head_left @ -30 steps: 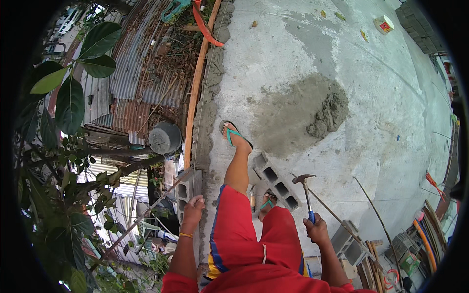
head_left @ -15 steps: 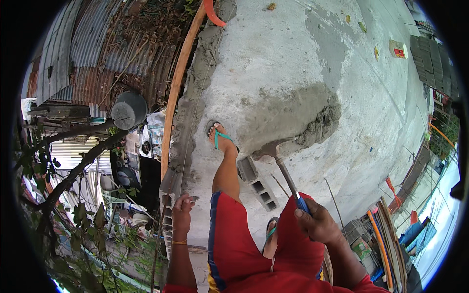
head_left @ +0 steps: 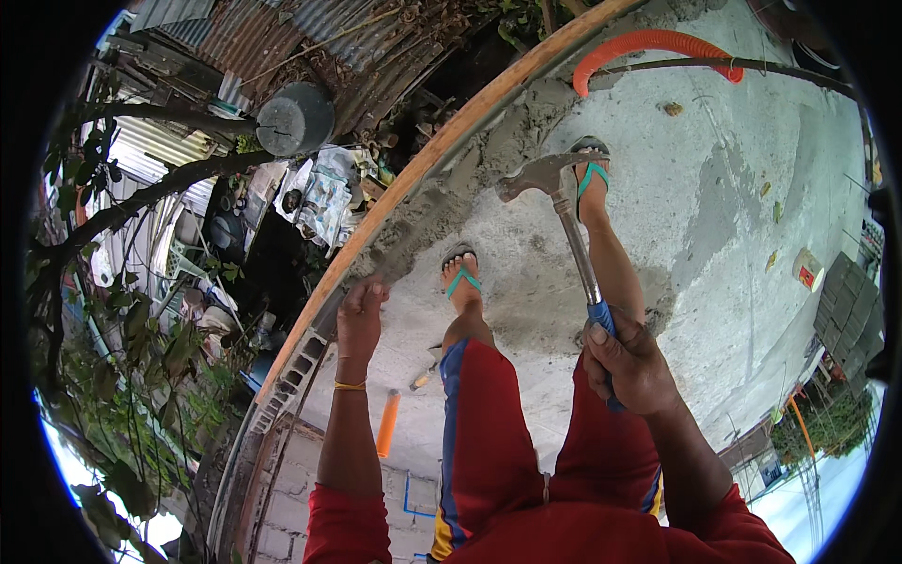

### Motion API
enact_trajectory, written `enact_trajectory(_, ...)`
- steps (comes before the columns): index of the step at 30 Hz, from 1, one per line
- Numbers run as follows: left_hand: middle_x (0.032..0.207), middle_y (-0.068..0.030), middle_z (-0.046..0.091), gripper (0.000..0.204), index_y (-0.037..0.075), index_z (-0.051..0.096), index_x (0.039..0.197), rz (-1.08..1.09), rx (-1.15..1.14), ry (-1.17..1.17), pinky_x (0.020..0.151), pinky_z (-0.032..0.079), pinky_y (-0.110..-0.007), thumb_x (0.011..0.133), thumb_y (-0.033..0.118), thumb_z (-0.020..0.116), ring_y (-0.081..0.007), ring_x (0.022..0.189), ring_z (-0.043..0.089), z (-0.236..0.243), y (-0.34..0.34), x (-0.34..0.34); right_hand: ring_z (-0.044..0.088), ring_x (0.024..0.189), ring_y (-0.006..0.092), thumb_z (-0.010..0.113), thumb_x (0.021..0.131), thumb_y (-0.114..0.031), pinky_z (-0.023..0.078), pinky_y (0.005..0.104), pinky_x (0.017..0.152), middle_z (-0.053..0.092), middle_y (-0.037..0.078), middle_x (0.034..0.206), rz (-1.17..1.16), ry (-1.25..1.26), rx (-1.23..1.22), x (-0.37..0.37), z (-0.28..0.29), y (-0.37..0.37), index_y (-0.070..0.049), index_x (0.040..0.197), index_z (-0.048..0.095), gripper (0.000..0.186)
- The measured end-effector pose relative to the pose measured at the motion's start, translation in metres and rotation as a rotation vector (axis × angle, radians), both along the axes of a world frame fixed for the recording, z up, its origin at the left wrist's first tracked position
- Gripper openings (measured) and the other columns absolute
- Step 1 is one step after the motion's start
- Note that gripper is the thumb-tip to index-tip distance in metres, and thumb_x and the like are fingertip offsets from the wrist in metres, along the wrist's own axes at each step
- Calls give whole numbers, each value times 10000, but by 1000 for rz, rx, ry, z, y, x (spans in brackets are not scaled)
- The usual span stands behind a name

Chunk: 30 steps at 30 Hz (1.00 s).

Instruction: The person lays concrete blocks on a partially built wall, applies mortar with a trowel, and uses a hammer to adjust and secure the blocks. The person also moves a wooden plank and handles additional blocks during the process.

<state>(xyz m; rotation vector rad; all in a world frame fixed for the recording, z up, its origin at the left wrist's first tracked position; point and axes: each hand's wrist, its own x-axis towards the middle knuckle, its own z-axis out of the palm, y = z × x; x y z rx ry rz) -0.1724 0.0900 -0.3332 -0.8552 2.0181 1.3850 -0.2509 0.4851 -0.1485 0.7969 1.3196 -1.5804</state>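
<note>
My right hand (head_left: 634,362) is wrapped round the blue grip of a claw hammer (head_left: 575,242), its metal head raised above the concrete slab in front of my feet. Close beside the long wooden board (head_left: 479,111) at the slab's left edge is my left hand (head_left: 362,318). Its fingers are curled together, and whatever they may hold is hidden. Rough grey mortar (head_left: 503,146) lies along the inner side of the board. Both my feet, in green-strapped flip-flops (head_left: 462,273), stand on the slab.
Hollow blocks (head_left: 303,368) form the slab's left edge, with a drop beyond to branches, a dark bucket (head_left: 296,120) and rusty roofing sheets (head_left: 221,66). An orange corrugated hose (head_left: 648,42) curves ahead. An orange pipe (head_left: 387,425) lies near my left forearm; a white tub (head_left: 806,270) stands right.
I have turned left and stepped forward, so the board and orange hose have come further into view. The hammer has risen with my right hand; my left hand is now close to the board.
</note>
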Motion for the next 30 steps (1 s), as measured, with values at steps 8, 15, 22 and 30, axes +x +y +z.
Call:
enact_trajectory(8,1148,-112,723,443,14,653,1319,-173,-246,87,927,545,-349,1004,321,707,-195,1039,684,-152,41,-109,451,473,72,570,1090,-355,393,274,454,475,-12,597,432,25,136,-162,-129,22,-76,924,509,330)
enact_trajectory(15,1374,-263,638,1020,-5,493,1494,-538,-353,-98,1106,482,-460,750,588,860,-407,1301,606,-286,37,-190,427,520,59,551,1101,-330,373,243,489,465,-17,638,895,367,225,-253,-196,49,-69,959,519,299)
enact_trajectory(22,1383,-260,635,1232,-4,394,1565,-759,-151,-275,1128,467,-450,648,649,893,-408,1297,612,-397,35,-203,443,535,41,634,1041,-259,347,234,483,482,-20,682,874,302,299,-284,-223,35,-49,905,530,271)
enact_trajectory(30,1276,-263,692,1158,-11,492,1491,-717,-218,-118,1039,517,-431,613,614,915,-394,1205,669,-396,38,-188,419,461,40,622,1059,-339,341,214,430,462,-33,616,970,479,301,-287,-243,-10,-46,992,549,310)
